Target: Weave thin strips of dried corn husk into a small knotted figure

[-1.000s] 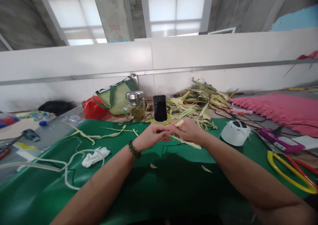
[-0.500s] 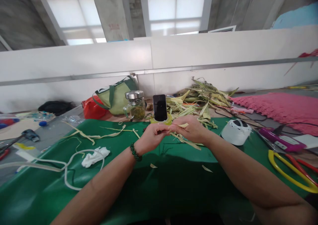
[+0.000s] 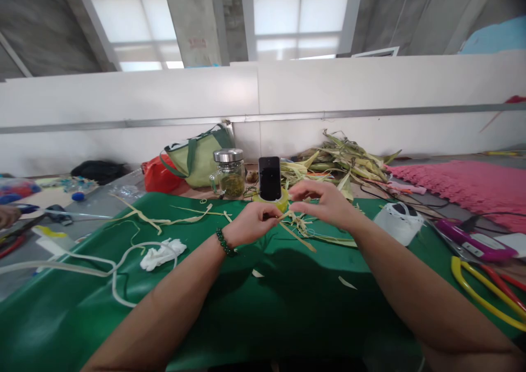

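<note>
My left hand (image 3: 253, 222), with a green bead bracelet at its wrist, is closed in a pinch on a corn husk strip (image 3: 284, 216) whose tip sticks out past the fingertips. Just to its right, my right hand (image 3: 324, 201) is open, thumb and fingers apart, with nothing seen in it. A longer pale husk strip (image 3: 299, 238) hangs or lies below the hands; where it begins is hidden. Behind the hands a dark phone (image 3: 270, 178) stands upright in a yellow roll of tape (image 3: 283, 199). Loose husk pieces (image 3: 304, 227) lie beneath the right hand.
Corn husks (image 3: 349, 158) are heaped at the back, beside a glass mug (image 3: 230, 180) and a green bag (image 3: 197, 158). A green sheet (image 3: 271, 317) covers the table. Scissors (image 3: 480, 290) and a white cup-shaped object (image 3: 396, 224) lie right; crumpled tissue (image 3: 163, 253) and another person's hand (image 3: 8, 216) left.
My right hand has let go and drawn away from the left, its fingers opening. The left keeps its pinch on the husk strip. Another person's hand has appeared at the far left.
</note>
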The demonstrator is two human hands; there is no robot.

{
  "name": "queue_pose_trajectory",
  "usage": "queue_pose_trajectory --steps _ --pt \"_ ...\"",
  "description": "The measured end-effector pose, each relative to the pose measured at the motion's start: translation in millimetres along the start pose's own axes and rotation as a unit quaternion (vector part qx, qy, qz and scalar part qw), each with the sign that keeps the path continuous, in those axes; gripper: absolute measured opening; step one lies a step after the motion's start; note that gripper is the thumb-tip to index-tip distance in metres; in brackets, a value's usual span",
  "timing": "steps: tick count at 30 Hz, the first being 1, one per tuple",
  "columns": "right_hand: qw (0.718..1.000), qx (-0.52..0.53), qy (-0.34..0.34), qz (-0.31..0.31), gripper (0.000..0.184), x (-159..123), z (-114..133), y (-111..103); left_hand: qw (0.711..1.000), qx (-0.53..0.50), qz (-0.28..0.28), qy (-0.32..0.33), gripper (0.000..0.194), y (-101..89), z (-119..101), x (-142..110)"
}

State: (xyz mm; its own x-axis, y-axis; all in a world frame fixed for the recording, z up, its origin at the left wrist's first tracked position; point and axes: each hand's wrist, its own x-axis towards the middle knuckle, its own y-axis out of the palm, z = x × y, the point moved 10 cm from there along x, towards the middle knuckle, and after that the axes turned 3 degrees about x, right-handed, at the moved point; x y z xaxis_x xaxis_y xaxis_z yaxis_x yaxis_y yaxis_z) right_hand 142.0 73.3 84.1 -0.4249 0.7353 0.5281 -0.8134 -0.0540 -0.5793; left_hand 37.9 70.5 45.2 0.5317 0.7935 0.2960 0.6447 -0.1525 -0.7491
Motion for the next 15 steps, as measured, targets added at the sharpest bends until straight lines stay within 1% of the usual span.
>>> queue_pose_trajectory --steps 2,4,5,6,7,8,9,10,11,12,13,14,15 --pt "0.995 -0.082 -0.022 0.052 0.020 -3.7 8.9 13.8 1.000 -0.019 0.011 -0.002 0.007 4.0 -2.6 -1.4" --pt "0.983 -0.142 -0.019 0.112 0.013 -7.9 10.1 29.6 0.998 -0.064 0.027 -0.002 0.015 7.6 -5.7 -2.9" --pt "0.980 -0.150 -0.013 0.130 0.014 -9.2 9.1 34.4 0.995 -0.091 0.033 0.000 0.019 7.6 -7.1 -3.5" --pt "0.980 -0.146 -0.007 0.136 0.016 -9.5 8.0 35.9 0.993 -0.111 0.026 0.003 0.024 4.1 -8.3 -3.9" --pt "0.983 -0.130 -0.002 0.126 0.019 -8.6 6.9 34.0 0.992 -0.129 0.007 0.008 0.030 -2.9 -8.6 -4.0" --pt "0.989 -0.105 0.005 0.100 0.022 -6.8 5.3 28.3 0.990 -0.133 -0.043 0.017 0.038 -17.1 -8.3 -4.5" --pt "0.995 -0.077 0.015 0.063 0.024 -4.8 2.5 20.1 0.984 -0.119 -0.132 0.026 0.046 -39.2 -6.4 -7.6" --pt "0.998 -0.049 0.026 0.020 0.026 -3.4 -1.2 10.9 0.967 -0.113 -0.227 0.026 0.042 -61.6 -2.0 -14.2" --pt "0.999 -0.021 0.038 -0.023 0.027 -2.7 -5.6 2.1 0.940 -0.124 -0.316 0.016 0.030 -81.0 5.2 -23.2" --pt "0.997 0.005 0.051 -0.059 0.027 -2.7 -10.0 -4.9 0.903 -0.148 -0.403 0.004 0.021 -97.1 14.4 -35.0" --pt "0.994 0.029 0.061 -0.085 0.027 -3.0 -13.7 -9.2 0.869 -0.180 -0.461 -0.004 0.021 -105.9 22.9 -44.3" --pt "0.991 0.052 0.070 -0.105 0.026 -3.4 -16.3 -11.5 0.860 -0.212 -0.464 -0.014 0.026 -105.2 29.5 -44.2" --pt "0.987 0.073 0.077 -0.119 0.026 -3.9 -17.9 -12.0 0.861 -0.239 -0.448 -0.028 0.030 -100.3 34.2 -41.0"
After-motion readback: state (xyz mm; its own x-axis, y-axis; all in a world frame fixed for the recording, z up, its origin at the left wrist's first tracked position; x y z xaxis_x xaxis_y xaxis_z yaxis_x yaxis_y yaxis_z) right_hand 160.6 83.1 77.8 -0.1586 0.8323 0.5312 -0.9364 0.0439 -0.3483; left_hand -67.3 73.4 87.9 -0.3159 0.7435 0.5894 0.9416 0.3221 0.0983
